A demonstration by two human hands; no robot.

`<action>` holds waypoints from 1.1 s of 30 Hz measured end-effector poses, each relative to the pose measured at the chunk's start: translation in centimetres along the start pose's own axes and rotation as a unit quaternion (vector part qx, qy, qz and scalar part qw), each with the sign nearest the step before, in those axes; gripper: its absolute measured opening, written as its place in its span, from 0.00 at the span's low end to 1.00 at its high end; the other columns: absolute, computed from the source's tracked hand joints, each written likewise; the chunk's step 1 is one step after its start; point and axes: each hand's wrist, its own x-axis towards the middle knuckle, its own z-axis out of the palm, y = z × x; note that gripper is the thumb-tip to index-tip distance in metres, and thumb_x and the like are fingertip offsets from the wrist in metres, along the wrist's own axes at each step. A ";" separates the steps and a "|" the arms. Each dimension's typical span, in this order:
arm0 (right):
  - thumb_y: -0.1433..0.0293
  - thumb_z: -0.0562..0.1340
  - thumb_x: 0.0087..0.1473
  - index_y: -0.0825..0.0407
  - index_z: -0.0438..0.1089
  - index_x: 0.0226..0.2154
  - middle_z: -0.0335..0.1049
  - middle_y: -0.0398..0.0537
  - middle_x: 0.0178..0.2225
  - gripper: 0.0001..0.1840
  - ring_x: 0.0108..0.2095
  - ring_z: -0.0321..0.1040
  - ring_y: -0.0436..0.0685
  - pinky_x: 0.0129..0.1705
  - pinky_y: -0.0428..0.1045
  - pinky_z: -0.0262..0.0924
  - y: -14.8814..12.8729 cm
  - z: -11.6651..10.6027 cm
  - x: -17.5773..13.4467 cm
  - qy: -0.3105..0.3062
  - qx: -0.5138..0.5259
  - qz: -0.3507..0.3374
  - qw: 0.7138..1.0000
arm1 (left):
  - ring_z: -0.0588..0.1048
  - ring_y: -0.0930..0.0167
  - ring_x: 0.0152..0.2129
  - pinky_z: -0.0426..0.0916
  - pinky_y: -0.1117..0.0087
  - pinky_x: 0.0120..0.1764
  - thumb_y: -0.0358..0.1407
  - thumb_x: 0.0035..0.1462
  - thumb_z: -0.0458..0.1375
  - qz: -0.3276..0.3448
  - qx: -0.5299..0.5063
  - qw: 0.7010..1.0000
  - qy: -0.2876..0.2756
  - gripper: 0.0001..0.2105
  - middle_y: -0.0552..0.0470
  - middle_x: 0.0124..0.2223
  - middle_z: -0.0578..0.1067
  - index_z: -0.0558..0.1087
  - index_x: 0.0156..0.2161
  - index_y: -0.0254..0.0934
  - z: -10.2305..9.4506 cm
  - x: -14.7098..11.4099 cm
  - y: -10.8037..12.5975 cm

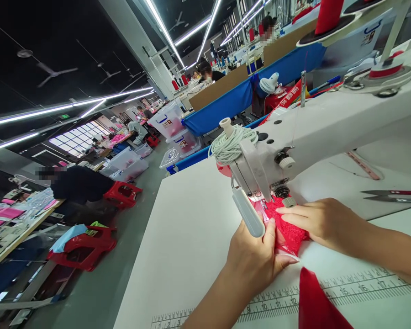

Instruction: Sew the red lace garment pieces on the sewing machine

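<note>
Red lace fabric (289, 233) lies bunched on the white sewing table beneath the needle area of a white sewing machine (329, 123). My left hand (251, 251) grips its near left edge, with fabric between the thumb and the fingers. On the right side of the lace, my right hand (324, 224) rests with fingers stretched out flat over it. A grey lever-like part (249, 214) of the machine hangs in front of my left hand. The presser foot is mostly hidden. A smooth red cloth piece (317, 301) hangs toward the near edge.
A printed ruler scale (349, 292) runs along the table's near side. Thread snips (393, 196) lie at right. Pale green cord (234, 142) is coiled on the machine head. Plastic bins (167, 119), red stools (85, 251) and people at other tables stand beyond.
</note>
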 end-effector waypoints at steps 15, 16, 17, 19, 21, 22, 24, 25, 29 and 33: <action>0.84 0.49 0.53 0.53 0.69 0.43 0.74 0.46 0.36 0.21 0.24 0.64 0.52 0.24 0.49 0.49 -1.0 -0.7 1.0 0.043 -0.010 -0.035 0.998 | 0.76 0.57 0.35 0.72 0.59 0.30 0.45 0.60 0.54 -0.027 -0.058 0.998 0.015 0.23 0.36 0.42 0.77 0.74 0.52 0.27 0.1 0.3 0.1; 0.84 0.49 0.55 0.53 0.69 0.41 0.74 0.47 0.37 0.19 0.24 0.63 0.51 0.24 0.49 0.49 -1.2 -0.9 1.1 0.039 -0.009 -0.048 0.998 | 0.76 0.59 0.32 0.71 0.61 0.28 0.41 0.58 0.55 -0.039 -0.090 0.995 0.016 0.20 0.37 0.39 0.76 0.75 0.49 0.27 0.1 0.4 0.1; 0.83 0.50 0.56 0.52 0.69 0.37 0.72 0.46 0.35 0.16 0.23 0.61 0.51 0.23 0.49 0.47 -1.4 -1.0 1.2 0.034 -0.009 -0.057 0.998 | 0.75 0.60 0.29 0.70 0.62 0.26 0.38 0.57 0.55 -0.053 -0.122 0.991 0.015 0.16 0.40 0.36 0.76 0.76 0.46 0.29 0.2 0.4 0.1; 0.84 0.49 0.56 0.51 0.65 0.28 0.66 0.43 0.27 0.16 0.21 0.55 0.51 0.22 0.49 0.44 -1.8 -1.1 1.4 0.020 -0.003 -0.063 0.998 | 0.75 0.63 0.26 0.69 0.65 0.24 0.30 0.57 0.51 -0.079 -0.173 0.982 0.011 0.12 0.43 0.34 0.76 0.76 0.40 0.33 0.4 0.5 -0.1; 0.85 0.48 0.54 0.51 0.64 0.26 0.63 0.44 0.25 0.17 0.24 0.57 0.52 0.24 0.48 0.48 -2.1 -1.0 1.6 0.009 0.023 -0.059 0.998 | 0.76 0.65 0.29 0.71 0.66 0.27 0.25 0.57 0.47 -0.096 -0.215 0.972 0.011 0.13 0.43 0.38 0.77 0.75 0.37 0.35 0.6 0.8 -0.5; 0.84 0.48 0.54 0.51 0.65 0.28 0.64 0.45 0.27 0.16 0.26 0.60 0.53 0.26 0.48 0.51 -2.2 -0.9 1.7 0.010 0.044 -0.048 0.998 | 0.77 0.66 0.29 0.72 0.66 0.29 0.24 0.58 0.46 -0.109 -0.241 0.964 0.010 0.14 0.44 0.39 0.78 0.74 0.37 0.36 0.7 0.9 -0.7; 0.80 0.50 0.56 0.51 0.66 0.31 0.66 0.46 0.29 0.13 0.28 0.63 0.54 0.27 0.48 0.56 -2.4 -0.7 1.8 0.024 0.095 0.009 0.995 | 0.76 0.70 0.25 0.73 0.68 0.28 0.25 0.60 0.45 -0.144 -0.299 0.943 0.004 0.14 0.47 0.36 0.78 0.72 0.41 0.36 1.0 1.2 -1.2; 0.77 0.50 0.59 0.51 0.65 0.30 0.66 0.45 0.28 0.12 0.26 0.62 0.53 0.26 0.47 0.56 -2.4 -0.6 1.8 0.035 0.115 0.048 0.992 | 0.74 0.72 0.20 0.72 0.70 0.25 0.25 0.62 0.45 -0.164 -0.328 0.930 -0.003 0.14 0.50 0.31 0.77 0.71 0.43 0.36 1.1 1.4 -1.4; 0.73 0.51 0.63 0.50 0.60 0.23 0.59 0.41 0.22 0.16 0.21 0.59 0.50 0.24 0.45 0.57 -2.1 -0.5 1.9 0.059 0.138 0.146 0.978 | 0.66 0.75 0.09 0.65 0.73 0.16 0.27 0.64 0.42 -0.219 -0.421 0.880 -0.026 0.16 0.59 0.19 0.68 0.70 0.48 0.36 1.4 1.8 -1.5; 0.73 0.52 0.63 0.50 0.63 0.24 0.69 0.46 0.26 0.16 0.25 0.67 0.53 0.27 0.46 0.61 -1.5 -0.5 1.8 0.049 0.135 0.133 0.981 | 0.74 0.71 0.21 0.73 0.67 0.29 0.27 0.58 0.51 -0.239 -0.461 0.855 -0.005 0.12 0.54 0.28 0.75 0.73 0.44 0.38 1.6 2.0 -1.2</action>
